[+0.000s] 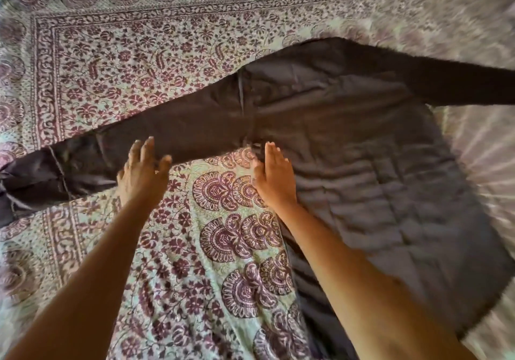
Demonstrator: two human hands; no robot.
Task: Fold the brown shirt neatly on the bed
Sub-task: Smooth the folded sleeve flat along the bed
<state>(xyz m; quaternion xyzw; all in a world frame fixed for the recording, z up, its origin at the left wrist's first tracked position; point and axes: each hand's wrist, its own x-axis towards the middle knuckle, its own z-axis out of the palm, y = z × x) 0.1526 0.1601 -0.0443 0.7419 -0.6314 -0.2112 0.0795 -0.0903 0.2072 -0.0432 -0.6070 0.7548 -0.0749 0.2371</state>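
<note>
The brown shirt (348, 142) lies spread flat on the bed, its body at the right. One long sleeve stretches left to the cuff at the frame's left edge, the other runs off to the right. My left hand (140, 171) has straight fingers at the lower edge of the left sleeve, fingertips over the cloth. My right hand (274, 177) lies flat with straight fingers on the shirt's side edge near the armpit. Neither hand grips anything.
A bedspread (133, 61) with a maroon floral print and a patterned border covers the bed under the shirt. The right side of the view is blurred.
</note>
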